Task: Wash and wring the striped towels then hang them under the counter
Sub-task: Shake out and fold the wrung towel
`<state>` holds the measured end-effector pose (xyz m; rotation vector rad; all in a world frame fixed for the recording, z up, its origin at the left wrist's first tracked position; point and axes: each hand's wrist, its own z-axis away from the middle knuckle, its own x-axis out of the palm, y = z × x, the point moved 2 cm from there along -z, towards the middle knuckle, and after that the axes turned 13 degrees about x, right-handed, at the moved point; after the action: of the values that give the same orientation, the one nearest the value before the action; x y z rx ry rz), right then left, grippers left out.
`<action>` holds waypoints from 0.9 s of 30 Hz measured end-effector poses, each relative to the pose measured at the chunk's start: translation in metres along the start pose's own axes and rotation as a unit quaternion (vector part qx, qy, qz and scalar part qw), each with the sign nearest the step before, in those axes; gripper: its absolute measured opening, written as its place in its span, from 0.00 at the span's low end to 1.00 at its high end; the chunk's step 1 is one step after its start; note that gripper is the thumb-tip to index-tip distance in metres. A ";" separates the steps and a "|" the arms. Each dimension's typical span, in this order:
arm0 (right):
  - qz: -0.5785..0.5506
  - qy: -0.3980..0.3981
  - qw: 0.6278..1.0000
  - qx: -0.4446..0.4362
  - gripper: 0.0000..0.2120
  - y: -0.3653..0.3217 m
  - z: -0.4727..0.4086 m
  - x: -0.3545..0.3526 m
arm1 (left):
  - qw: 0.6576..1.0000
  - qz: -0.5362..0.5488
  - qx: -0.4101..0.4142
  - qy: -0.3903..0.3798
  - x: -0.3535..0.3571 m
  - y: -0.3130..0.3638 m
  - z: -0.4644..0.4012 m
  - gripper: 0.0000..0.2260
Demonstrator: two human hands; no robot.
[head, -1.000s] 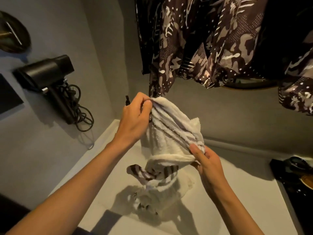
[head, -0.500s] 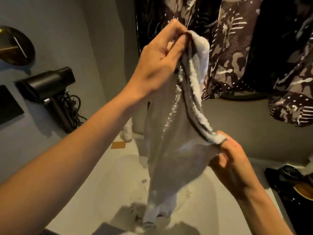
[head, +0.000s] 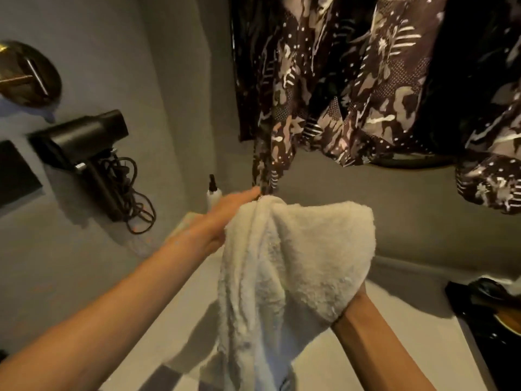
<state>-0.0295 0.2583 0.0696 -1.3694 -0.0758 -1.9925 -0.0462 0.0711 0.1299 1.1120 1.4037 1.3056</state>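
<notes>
A pale worktop (head: 408, 348) runs from the lower middle toward the grey back wall, with shadows falling across it. At its far left corner a small white bottle (head: 213, 193) with a dark pump top stands upright against the wall. At the right edge lies a glossy black item (head: 485, 306), partly out of view and too dim to identify.
</notes>
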 end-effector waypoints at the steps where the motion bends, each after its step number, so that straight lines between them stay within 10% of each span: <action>1: 0.007 -0.008 1.000 -0.023 0.14 0.001 -0.001 0.002 | 0.998 -0.055 -0.020 0.030 -0.005 -0.020 0.002 0.13; 8: 0.137 -0.188 0.972 0.020 0.25 0.016 0.004 0.004 | 0.995 -0.090 0.049 -0.020 -0.009 -0.072 0.057 0.28; 18: 0.167 -0.065 0.980 0.082 0.39 0.017 0.000 -0.036 | 0.987 0.127 -0.060 0.075 0.008 -0.075 0.050 0.11; 21: 0.298 -0.033 0.953 -0.034 0.13 -0.024 0.007 -0.031 | 0.973 0.205 -0.070 0.077 -0.013 -0.071 0.044 0.08; 27: 0.477 -0.083 0.847 -0.219 0.12 -0.049 0.033 0.013 | 0.997 0.068 -0.046 0.010 -0.009 -0.065 0.040 0.22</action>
<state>-0.0340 0.3028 0.1110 -1.4302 0.8711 -1.0574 -0.0078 0.0675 0.0631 1.1502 1.2873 1.4672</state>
